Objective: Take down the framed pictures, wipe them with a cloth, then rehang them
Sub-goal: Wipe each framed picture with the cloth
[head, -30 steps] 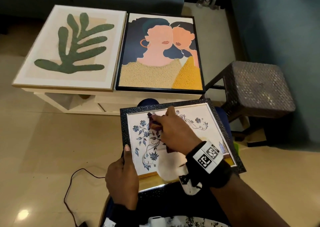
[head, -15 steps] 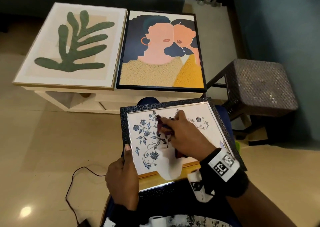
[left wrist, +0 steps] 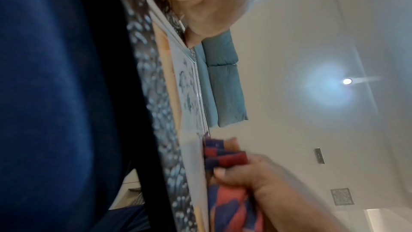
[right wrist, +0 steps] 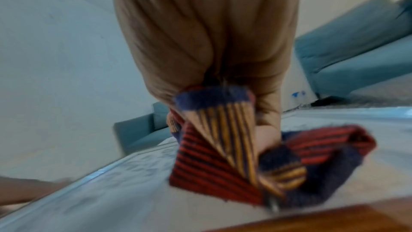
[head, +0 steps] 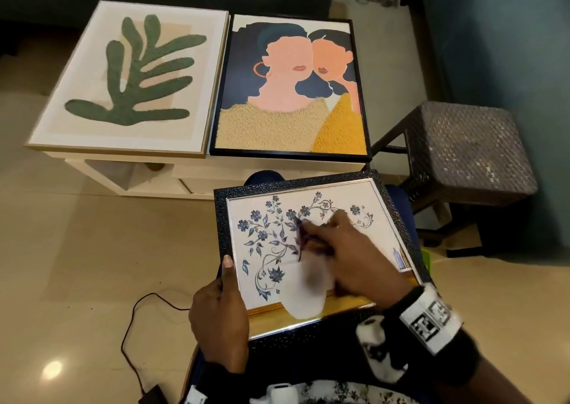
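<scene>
On the person's lap, the left hand [head: 219, 317] gripped the floral picture's [head: 265, 240] frame edge while the right hand [head: 354, 258] pressed a bunched striped cloth [right wrist: 234, 149] against its glass.

The head view looks steeply down at the lap and the low table [head: 197, 169] beyond. The left wrist view skims edge-on along the floral picture [left wrist: 189, 98]. The right wrist view sits close over its glass; both share the cloth [right wrist: 234, 147].
</scene>
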